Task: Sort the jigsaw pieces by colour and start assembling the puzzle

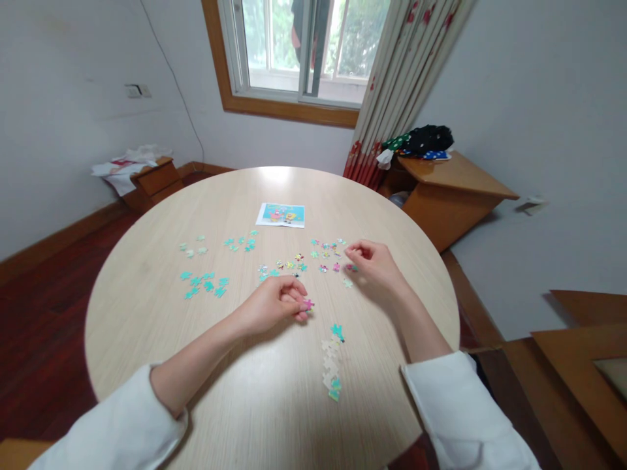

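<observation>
A pink jigsaw puzzle piece is pinched between the thumb and fingers of my left hand, above the middle of the table. My right hand hovers at the right group of pieces, fingertips drawn together; whether anything is between them I cannot make out. Just under it lie a pink and green piece and a pink piece. Nearer me, a joined strip of pieces runs toward the table edge, pale in the middle and teal at both ends.
Teal pieces and pale pieces lie in groups at the left. More teal pieces sit farther back. A cartoon reference picture lies at the far side of the round table. A wooden cabinet stands beyond at the right.
</observation>
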`<state>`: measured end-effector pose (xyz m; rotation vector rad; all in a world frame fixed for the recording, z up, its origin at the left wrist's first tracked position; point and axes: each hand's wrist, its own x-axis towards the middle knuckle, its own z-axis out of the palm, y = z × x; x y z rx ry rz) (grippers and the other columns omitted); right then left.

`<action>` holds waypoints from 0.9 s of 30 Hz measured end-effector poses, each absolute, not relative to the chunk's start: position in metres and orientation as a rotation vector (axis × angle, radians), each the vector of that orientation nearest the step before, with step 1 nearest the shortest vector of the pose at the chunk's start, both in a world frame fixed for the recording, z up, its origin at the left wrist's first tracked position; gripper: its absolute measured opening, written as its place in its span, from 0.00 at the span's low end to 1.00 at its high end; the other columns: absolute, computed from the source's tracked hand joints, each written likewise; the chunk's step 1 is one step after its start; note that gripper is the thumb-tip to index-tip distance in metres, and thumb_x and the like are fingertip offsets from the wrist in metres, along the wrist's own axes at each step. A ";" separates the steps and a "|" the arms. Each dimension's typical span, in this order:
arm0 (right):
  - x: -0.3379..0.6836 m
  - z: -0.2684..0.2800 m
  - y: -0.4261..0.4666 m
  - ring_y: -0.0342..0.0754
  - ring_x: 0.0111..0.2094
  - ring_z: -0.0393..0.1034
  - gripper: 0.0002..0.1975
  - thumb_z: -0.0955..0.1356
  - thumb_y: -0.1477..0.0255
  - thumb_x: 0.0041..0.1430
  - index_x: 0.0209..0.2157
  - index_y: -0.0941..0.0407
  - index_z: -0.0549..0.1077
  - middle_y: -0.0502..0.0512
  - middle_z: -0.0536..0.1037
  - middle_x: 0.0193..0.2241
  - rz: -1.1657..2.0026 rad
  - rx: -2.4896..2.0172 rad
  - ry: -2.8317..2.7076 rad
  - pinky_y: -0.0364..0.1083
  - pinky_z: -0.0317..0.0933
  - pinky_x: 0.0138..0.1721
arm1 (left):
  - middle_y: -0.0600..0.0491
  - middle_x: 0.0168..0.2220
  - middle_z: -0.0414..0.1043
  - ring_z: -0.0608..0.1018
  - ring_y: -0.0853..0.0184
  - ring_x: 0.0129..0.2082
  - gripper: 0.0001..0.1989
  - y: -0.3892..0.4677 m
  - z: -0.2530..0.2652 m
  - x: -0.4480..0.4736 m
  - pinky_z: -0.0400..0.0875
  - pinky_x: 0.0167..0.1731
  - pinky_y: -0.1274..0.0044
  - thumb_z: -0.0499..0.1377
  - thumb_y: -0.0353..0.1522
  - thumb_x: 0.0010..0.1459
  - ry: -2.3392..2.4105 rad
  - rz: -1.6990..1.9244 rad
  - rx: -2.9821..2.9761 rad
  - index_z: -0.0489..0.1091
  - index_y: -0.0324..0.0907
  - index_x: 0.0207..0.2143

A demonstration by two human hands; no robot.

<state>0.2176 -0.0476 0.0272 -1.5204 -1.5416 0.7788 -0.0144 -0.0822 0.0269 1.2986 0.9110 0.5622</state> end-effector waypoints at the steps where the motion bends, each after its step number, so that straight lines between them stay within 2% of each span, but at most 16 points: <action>1: 0.206 0.031 -0.055 0.41 0.23 0.60 0.13 0.65 0.62 0.52 0.29 0.59 0.72 0.49 0.68 0.21 0.912 -1.417 -1.644 0.42 0.54 0.26 | 0.54 0.22 0.72 0.76 0.71 0.23 0.09 -0.082 0.027 -0.015 0.69 0.29 0.75 0.62 0.29 0.49 0.920 0.582 1.302 0.62 0.39 0.28; 5: 0.165 0.038 -0.079 0.42 0.28 0.65 0.11 0.68 0.63 0.51 0.29 0.59 0.73 0.52 0.74 0.25 1.403 -1.134 -1.859 0.43 0.58 0.30 | 0.55 0.20 0.72 0.75 0.71 0.22 0.11 -0.080 0.029 -0.016 0.68 0.28 0.76 0.62 0.32 0.49 0.942 0.644 1.322 0.60 0.40 0.27; 10: 0.150 0.032 -0.085 0.41 0.27 0.65 0.10 0.69 0.66 0.51 0.26 0.59 0.72 0.53 0.74 0.24 1.464 -1.107 -1.774 0.42 0.57 0.28 | 0.55 0.20 0.71 0.75 0.70 0.22 0.12 -0.079 0.026 -0.015 0.68 0.28 0.76 0.61 0.31 0.49 0.963 0.680 1.302 0.57 0.41 0.27; 13: 0.163 0.031 -0.071 0.42 0.27 0.65 0.08 0.69 0.67 0.49 0.25 0.59 0.72 0.52 0.74 0.24 1.339 -1.117 -1.785 0.43 0.58 0.29 | 0.57 0.20 0.69 0.75 0.72 0.22 0.10 -0.079 0.022 -0.013 0.67 0.26 0.77 0.60 0.30 0.49 0.960 0.699 1.294 0.58 0.40 0.27; 17: 0.210 0.022 -0.037 0.44 0.29 0.67 0.10 0.68 0.64 0.48 0.28 0.57 0.71 0.53 0.74 0.26 0.866 -1.353 -1.422 0.45 0.61 0.31 | 0.60 0.18 0.64 0.71 0.75 0.18 0.08 -0.081 0.020 -0.011 0.63 0.22 0.80 0.58 0.30 0.51 0.978 0.690 1.375 0.59 0.40 0.27; 20: 0.252 0.005 -0.013 0.46 0.29 0.67 0.11 0.68 0.64 0.47 0.26 0.58 0.72 0.55 0.75 0.25 0.515 -1.578 -1.194 0.46 0.61 0.32 | 0.60 0.18 0.61 0.67 0.77 0.18 0.07 -0.082 0.021 -0.011 0.60 0.21 0.80 0.56 0.31 0.52 0.997 0.657 1.484 0.59 0.40 0.26; 27: 0.277 -0.020 -0.003 0.47 0.28 0.68 0.09 0.68 0.68 0.45 0.26 0.60 0.76 0.57 0.76 0.24 0.404 -1.869 -1.340 0.45 0.58 0.31 | 0.58 0.20 0.60 0.63 0.74 0.22 0.07 -0.086 0.020 -0.012 0.58 0.25 0.78 0.56 0.33 0.52 1.046 0.615 1.772 0.62 0.40 0.24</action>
